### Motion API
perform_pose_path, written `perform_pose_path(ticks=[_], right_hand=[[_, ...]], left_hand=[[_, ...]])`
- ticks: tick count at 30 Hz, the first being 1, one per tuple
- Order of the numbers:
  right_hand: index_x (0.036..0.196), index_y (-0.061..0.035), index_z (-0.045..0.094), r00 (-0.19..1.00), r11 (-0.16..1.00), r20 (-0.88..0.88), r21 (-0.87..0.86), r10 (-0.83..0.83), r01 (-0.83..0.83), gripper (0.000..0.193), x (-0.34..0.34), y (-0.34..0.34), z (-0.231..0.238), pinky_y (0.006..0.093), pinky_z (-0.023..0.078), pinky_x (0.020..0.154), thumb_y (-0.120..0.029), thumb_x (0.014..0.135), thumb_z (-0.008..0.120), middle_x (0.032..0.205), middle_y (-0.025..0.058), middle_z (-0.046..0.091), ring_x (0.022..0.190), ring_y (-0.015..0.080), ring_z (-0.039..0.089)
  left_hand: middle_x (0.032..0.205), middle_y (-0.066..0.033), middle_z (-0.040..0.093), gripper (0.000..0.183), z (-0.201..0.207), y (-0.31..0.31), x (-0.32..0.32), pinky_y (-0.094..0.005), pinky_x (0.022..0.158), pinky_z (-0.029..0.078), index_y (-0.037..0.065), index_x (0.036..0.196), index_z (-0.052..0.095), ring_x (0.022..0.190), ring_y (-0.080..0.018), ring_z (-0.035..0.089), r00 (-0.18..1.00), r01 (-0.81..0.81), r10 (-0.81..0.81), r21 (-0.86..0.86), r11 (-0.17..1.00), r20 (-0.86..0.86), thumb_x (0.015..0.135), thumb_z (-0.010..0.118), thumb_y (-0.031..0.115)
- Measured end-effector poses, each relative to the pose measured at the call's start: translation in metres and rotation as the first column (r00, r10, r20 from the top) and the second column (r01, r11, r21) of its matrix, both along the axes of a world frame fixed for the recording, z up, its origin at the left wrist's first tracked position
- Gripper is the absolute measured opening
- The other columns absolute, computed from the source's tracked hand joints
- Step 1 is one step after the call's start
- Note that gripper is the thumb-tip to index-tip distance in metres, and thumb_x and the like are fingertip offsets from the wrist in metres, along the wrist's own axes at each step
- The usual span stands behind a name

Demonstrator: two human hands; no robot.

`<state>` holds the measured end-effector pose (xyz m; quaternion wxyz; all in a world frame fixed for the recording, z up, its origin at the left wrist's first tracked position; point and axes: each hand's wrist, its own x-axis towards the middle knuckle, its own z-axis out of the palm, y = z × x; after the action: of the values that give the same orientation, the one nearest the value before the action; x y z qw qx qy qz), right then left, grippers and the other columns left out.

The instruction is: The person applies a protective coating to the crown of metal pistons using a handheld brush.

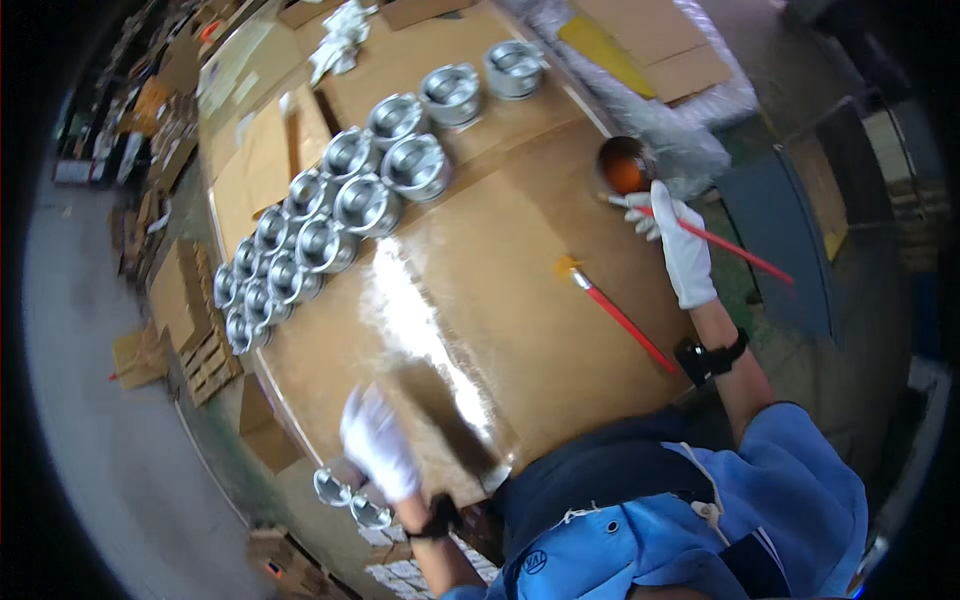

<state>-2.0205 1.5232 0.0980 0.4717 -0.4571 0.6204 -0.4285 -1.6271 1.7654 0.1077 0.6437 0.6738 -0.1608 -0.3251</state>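
My right hand [684, 248], in a white glove, is closed round a red-handled brush [742, 256]. The brush's tip lies beside a dark round pot [622, 166] with orange-brown contents. A second red-handled brush [626, 326] rests on the brown-covered table, an orange smear at its bristles. On the left, my gloved left hand [378, 440] is blurred, so its fingers cannot be read. Right beneath it, two silver metal cylinders [370, 511] sit past the table's edge. Several similar hollow silver cylinders [367, 205], resembling pistons, stand in rows on the table.
Brown sheeting [500, 270] covers the table, with a shiny strip [415, 320] across it. Crumpled white cloth [342, 40] and cardboard [270, 150] lie at the far end. Plastic wrap [650, 140] is bunched at the right edge. Cartons [180, 300] stand on the floor to the left.
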Motion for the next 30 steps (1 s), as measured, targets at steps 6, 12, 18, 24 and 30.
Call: perform_pose_path(ticks=[6, 12, 18, 24, 30], right_hand=[[0.104, -0.0061, 0.078, 0.997, 0.999, -0.058, 0.016, -0.049, 0.050, 0.053, -0.044, -0.029, -0.023, 0.0223, 0.044, 0.065, -0.052, 0.106, 0.052, 0.078, -0.0005, 0.068, 0.069, 0.0048, 0.055], [0.104, -0.0066, 0.078, 0.995, 0.998, -0.083, -0.023, -0.057, 0.055, 0.049, -0.040, -0.038, -0.049, 0.0209, 0.041, 0.060, -0.049, 0.107, 0.052, 0.076, -0.0021, 0.066, 0.065, 0.0029, 0.051], [0.102, -0.0085, 0.079, 0.995, 0.994, 0.003, 0.033, -0.100, 0.100, 0.050, -0.037, -0.027, -0.024, 0.0247, 0.046, 0.068, -0.050, 0.107, 0.050, 0.084, 0.0015, 0.071, 0.071, 0.0071, 0.056], [0.096, -0.0028, 0.074, 0.979, 0.992, 0.179, 0.053, 0.101, -0.112, 0.053, 0.033, 0.024, 0.038, 0.0222, 0.047, 0.065, -0.048, 0.108, 0.050, 0.082, 0.0051, 0.073, 0.067, 0.0052, 0.061], [0.078, -0.0002, 0.075, 0.894, 0.902, 0.138, -0.132, 0.426, -0.410, 0.055, 0.095, 0.092, 0.071, 0.0321, 0.054, 0.064, -0.038, 0.109, 0.050, 0.076, 0.0100, 0.076, 0.068, 0.0157, 0.070]], left_hand=[[0.087, -0.0225, 0.069, 0.046, 0.003, 0.197, 0.059, -0.0448, 0.071, 0.056, -0.004, 0.092, 0.071, 0.078, -0.0341, 0.070, 0.523, -0.603, -0.508, 0.718, 0.346, 0.684, 0.089, 0.076, 0.042], [0.101, -0.0210, 0.073, 0.077, -0.021, 0.219, 0.063, -0.0442, 0.078, 0.060, -0.006, 0.120, 0.062, 0.087, -0.0385, 0.073, 0.497, -0.453, -0.815, 0.890, 0.049, 0.297, 0.075, 0.084, 0.051], [0.107, -0.0093, 0.073, 0.042, 0.025, 0.157, 0.051, -0.0320, 0.077, 0.057, -0.006, 0.118, 0.067, 0.088, -0.0168, 0.070, 0.920, 0.179, -0.367, 0.686, 0.706, 0.138, 0.091, 0.077, 0.025], [0.139, -0.0081, 0.059, 0.047, 0.003, 0.050, -0.029, -0.0357, 0.107, 0.045, 0.002, 0.142, 0.054, 0.126, -0.0183, 0.056, 0.935, 0.355, -0.355, 0.044, 0.934, -0.009, 0.107, 0.053, 0.034], [0.149, -0.0156, 0.053, 0.058, -0.017, -0.054, -0.100, -0.0493, 0.112, 0.047, 0.006, 0.152, 0.041, 0.133, -0.0311, 0.055, 0.550, -0.015, -0.285, -0.350, 0.937, -0.785, 0.106, 0.054, 0.039]])
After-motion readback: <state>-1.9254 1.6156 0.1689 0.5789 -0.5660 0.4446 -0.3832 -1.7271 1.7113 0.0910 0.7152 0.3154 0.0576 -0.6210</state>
